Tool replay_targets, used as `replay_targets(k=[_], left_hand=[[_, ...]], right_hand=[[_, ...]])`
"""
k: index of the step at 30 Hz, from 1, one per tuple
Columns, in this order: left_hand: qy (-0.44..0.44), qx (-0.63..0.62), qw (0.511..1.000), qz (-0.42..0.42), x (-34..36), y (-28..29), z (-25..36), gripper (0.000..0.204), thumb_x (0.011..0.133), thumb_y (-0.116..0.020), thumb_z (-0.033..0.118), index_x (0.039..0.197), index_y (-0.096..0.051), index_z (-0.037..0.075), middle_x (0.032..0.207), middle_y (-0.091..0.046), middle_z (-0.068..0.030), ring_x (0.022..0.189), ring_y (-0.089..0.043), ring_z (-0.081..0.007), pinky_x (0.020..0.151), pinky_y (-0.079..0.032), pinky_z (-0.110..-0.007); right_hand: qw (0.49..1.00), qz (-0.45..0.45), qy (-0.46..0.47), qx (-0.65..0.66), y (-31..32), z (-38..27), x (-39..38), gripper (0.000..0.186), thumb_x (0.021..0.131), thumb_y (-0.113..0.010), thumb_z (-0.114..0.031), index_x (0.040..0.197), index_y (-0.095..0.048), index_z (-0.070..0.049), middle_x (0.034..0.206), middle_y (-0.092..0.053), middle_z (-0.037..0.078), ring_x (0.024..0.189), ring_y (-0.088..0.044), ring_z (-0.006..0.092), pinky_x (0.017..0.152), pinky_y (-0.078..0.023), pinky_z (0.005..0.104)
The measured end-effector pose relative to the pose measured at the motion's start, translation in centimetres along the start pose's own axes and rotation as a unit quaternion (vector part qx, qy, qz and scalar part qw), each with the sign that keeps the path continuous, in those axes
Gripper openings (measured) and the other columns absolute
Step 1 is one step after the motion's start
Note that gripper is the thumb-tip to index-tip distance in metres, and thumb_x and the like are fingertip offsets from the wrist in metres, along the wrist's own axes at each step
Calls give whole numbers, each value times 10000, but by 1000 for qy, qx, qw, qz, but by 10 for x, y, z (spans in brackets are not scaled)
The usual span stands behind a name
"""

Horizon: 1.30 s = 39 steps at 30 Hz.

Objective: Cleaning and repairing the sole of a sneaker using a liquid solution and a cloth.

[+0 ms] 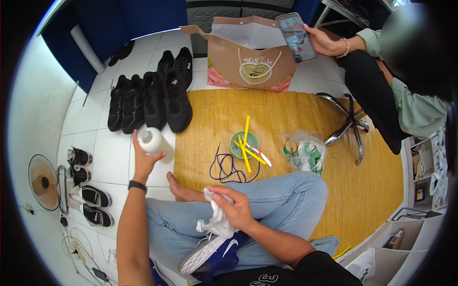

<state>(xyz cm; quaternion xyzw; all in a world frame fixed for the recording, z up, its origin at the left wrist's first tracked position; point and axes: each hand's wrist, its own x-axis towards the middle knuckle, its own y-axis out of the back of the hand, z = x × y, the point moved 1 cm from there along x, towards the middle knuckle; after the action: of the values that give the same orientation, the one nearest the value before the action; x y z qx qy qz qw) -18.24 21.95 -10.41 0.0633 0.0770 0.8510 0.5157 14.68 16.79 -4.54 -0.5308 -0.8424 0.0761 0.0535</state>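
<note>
Blue sneaker (222,260) with a white sole lies at the seated person's lap, sole turned to the left, directly below the right hand. Surroundings, by descending size: wood-patterned mat (355,200) covers much of the tiled floor, the person's jeans (291,200) resting over its near part. Chair base (352,120), five-legged, stands on the mat at the right, near a second person in dark trousers. Paper bag (224,59), brown with flowers and a heart print, stands open beyond the far edge of the mat. Black shoes (177,105) are grouped on the tiles left of the bag. Clear plastic bag (311,153) lies on the mat, right of centre. White bottle (151,139) is at the mat's left edge; the left hand (147,162) is spread about it, thumb and fingers apart, and whether it grips cannot be told. Phone (296,38) is held in the second person's hand (327,44). White cloth (217,217) is bunched in the right hand (234,209), pinched between thumb and fingers, and hangs just above the sneaker. Green bowl (233,148) sits mid-mat. Blue lace (234,181) lies looped beside it. Yellow strips (247,131) rest across the bowl, some overhanging its rim
</note>
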Motion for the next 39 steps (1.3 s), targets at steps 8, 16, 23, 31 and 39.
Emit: replay_targets(k=[8,16,23,31,39], left_hand=[[-111,131,984,48,0,-43,-9,887,616,-907,149,1380,-474,22,1346,-559,-164,1219,-592,-299,1023,-484,-394],[-272,338,899,-60,-68,-74,89,987,520,-917,102,1401,-474,61,1346,-534,-155,1266,-530,-368,1138,-377,-493],[-297,414,855,-97,-92,-80,122,1001,534,-969,299,1400,-510,95,1337,-546,-131,1275,-520,-360,1175,-205,-683],[-436,569,693,-73,-83,-65,209,807,604,-838,42,1346,-608,259,1315,-536,-83,1286,-513,-318,1181,-127,-757],[-458,610,644,-57,-89,-68,232,807,624,-783,-50,1323,-636,326,1333,-522,-66,1303,-506,-301,1178,-127,-777]], right_hand=[[999,35,-19,15,25,-23,11,276,1013,-652,-113,1263,-707,-10,1206,-732,83,1094,-645,122,958,-496,276],[963,106,175,-175,47,-40,24,290,971,-652,-32,1249,-730,-60,915,-731,129,779,-673,187,696,-520,289],[913,88,238,-319,38,-37,15,539,812,-685,57,1315,-708,-137,720,-503,89,581,-542,255,538,-459,367],[946,116,259,-155,17,-26,12,341,892,-701,75,1216,-721,-29,720,-570,86,574,-499,163,508,-389,298],[948,158,274,-43,-1,-19,9,305,951,-660,52,1243,-699,-26,758,-619,91,654,-618,170,587,-495,293]])
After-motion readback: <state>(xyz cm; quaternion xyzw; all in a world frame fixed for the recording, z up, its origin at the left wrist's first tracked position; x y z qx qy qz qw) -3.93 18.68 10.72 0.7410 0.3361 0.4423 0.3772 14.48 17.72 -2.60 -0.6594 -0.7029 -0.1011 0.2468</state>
